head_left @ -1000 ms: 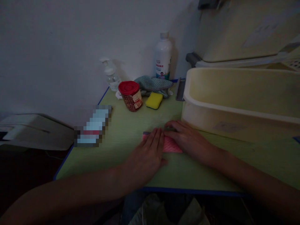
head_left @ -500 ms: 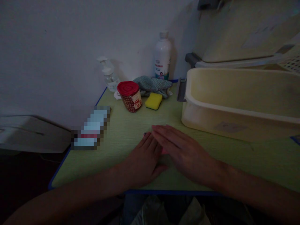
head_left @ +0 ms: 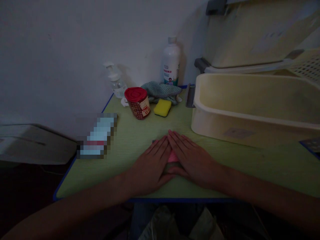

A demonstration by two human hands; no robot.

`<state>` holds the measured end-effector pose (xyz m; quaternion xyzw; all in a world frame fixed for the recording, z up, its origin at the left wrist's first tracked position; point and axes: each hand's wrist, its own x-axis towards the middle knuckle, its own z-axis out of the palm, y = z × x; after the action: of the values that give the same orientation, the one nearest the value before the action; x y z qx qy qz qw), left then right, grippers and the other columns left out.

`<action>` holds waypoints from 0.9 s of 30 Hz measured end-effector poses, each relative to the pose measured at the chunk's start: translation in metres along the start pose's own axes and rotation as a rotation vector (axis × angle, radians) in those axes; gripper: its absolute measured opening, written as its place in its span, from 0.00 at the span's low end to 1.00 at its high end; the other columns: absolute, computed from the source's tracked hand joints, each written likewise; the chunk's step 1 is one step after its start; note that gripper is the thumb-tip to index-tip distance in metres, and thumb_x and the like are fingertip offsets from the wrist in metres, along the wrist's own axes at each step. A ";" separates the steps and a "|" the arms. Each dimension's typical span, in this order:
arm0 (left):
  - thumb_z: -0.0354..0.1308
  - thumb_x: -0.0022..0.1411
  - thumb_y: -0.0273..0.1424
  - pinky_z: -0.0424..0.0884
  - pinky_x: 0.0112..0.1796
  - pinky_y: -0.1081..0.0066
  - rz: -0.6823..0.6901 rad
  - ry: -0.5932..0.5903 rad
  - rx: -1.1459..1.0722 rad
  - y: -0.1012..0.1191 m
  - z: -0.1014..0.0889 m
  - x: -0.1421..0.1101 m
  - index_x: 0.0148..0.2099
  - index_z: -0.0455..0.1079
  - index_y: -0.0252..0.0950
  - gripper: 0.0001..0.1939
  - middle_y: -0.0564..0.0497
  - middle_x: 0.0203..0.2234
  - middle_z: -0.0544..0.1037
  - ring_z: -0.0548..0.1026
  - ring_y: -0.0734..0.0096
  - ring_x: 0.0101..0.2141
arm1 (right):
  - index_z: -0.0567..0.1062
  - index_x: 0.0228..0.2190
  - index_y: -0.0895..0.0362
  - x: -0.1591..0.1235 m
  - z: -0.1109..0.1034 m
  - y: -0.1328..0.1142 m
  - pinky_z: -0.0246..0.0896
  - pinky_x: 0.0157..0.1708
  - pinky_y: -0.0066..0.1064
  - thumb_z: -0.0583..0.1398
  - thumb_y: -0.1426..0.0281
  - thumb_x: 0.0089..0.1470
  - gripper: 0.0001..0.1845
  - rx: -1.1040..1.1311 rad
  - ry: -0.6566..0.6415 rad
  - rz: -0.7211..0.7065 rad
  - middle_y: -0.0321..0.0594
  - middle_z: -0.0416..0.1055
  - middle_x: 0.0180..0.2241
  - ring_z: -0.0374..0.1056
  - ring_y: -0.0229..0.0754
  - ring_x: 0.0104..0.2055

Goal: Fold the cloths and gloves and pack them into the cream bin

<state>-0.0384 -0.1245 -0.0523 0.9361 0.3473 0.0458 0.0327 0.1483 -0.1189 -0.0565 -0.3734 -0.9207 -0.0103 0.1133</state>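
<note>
My left hand (head_left: 151,168) and my right hand (head_left: 196,163) lie flat on the light green table, fingers stretched out. Their fingertips meet in a peak. In the gap between them a soft-looking pink thing (head_left: 173,157) shows; most of it is hidden under the palms, so its kind cannot be told. A small black-and-white patterned bit (head_left: 153,141) peeks out beside my left fingertips; whether it belongs to the pink thing is unclear. Both thumbs point inward near each other.
Beyond my hands stand a red canister (head_left: 138,103), a yellow sponge (head_left: 162,108), a grey-blue cloth (head_left: 161,91), a pump bottle (head_left: 116,81) and a white bottle (head_left: 171,63). A blurred-out phone-like object (head_left: 98,135) lies left. A large cream bin (head_left: 225,125) fills the right.
My right hand has come down from a raised, tilted pose and now lies flat beside the left. More of the pink thing shows between them.
</note>
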 end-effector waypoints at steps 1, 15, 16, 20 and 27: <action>0.43 0.64 0.48 0.52 0.60 0.54 -0.001 0.001 0.005 -0.001 0.000 -0.001 0.64 0.45 0.21 0.38 0.30 0.63 0.51 0.48 0.53 0.64 | 0.56 0.58 0.77 -0.002 -0.001 0.001 0.54 0.58 0.49 0.49 0.47 0.55 0.47 0.001 -0.006 0.000 0.67 0.50 0.60 0.47 0.56 0.64; 0.48 0.63 0.44 0.50 0.61 0.56 0.034 -0.055 -0.014 -0.023 -0.004 -0.019 0.66 0.35 0.26 0.41 0.32 0.65 0.44 0.40 0.56 0.65 | 0.54 0.59 0.75 -0.016 -0.008 0.010 0.54 0.58 0.47 0.54 0.48 0.53 0.47 0.027 -0.072 -0.054 0.67 0.48 0.61 0.45 0.57 0.64; 0.48 0.63 0.44 0.50 0.61 0.55 0.030 -0.052 -0.016 -0.022 -0.003 -0.018 0.66 0.35 0.26 0.41 0.31 0.64 0.44 0.40 0.55 0.65 | 0.54 0.59 0.76 -0.015 -0.008 0.010 0.54 0.57 0.48 0.54 0.49 0.53 0.47 0.022 -0.078 -0.054 0.67 0.48 0.61 0.46 0.57 0.64; 0.48 0.63 0.44 0.49 0.60 0.54 0.020 -0.050 -0.010 -0.023 0.000 -0.019 0.66 0.36 0.25 0.41 0.31 0.64 0.43 0.39 0.55 0.65 | 0.56 0.58 0.76 -0.013 -0.011 0.009 0.54 0.57 0.48 0.55 0.50 0.52 0.47 0.004 -0.118 -0.035 0.68 0.49 0.61 0.47 0.58 0.64; 0.45 0.63 0.49 0.48 0.61 0.53 0.122 0.008 0.020 -0.007 -0.041 -0.009 0.67 0.33 0.26 0.43 0.31 0.65 0.42 0.39 0.56 0.65 | 0.59 0.57 0.73 -0.003 -0.029 -0.002 0.52 0.59 0.48 0.59 0.50 0.49 0.46 0.035 -0.083 -0.058 0.65 0.52 0.60 0.47 0.56 0.64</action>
<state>-0.0540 -0.1234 -0.0131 0.9556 0.2900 0.0480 0.0189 0.1552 -0.1253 -0.0294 -0.3448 -0.9350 0.0183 0.0811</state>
